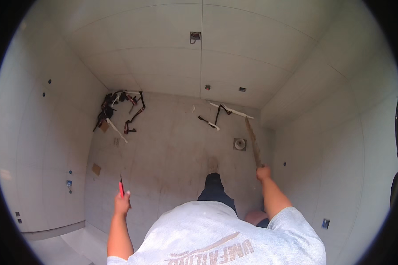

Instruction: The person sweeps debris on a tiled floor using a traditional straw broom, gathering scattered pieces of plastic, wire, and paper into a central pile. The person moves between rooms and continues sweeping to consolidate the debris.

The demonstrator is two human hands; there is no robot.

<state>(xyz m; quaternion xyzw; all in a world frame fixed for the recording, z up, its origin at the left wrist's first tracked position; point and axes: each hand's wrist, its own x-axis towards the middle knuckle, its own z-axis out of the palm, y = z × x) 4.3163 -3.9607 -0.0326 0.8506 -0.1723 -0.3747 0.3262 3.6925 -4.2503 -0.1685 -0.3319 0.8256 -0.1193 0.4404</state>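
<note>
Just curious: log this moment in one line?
left hand: grips red tool | right hand: grips long flat strip | floor drain beside strip

Floor drain, dark strap tangle in corner, white strips by wall

The large pale wall tiles look smooth and faintly glossy, with thin grout lines. The pale tiled floor looks matt and dusty, with brownish smears near the round metal floor drain. Just right of that drain, the long flat strip gripped by the right hand looks like rough, weathered wood. Well left of the drain, the slim red tool in the left hand looks like smooth plastic. The person's light grey T-shirt is soft matt cloth.
</note>
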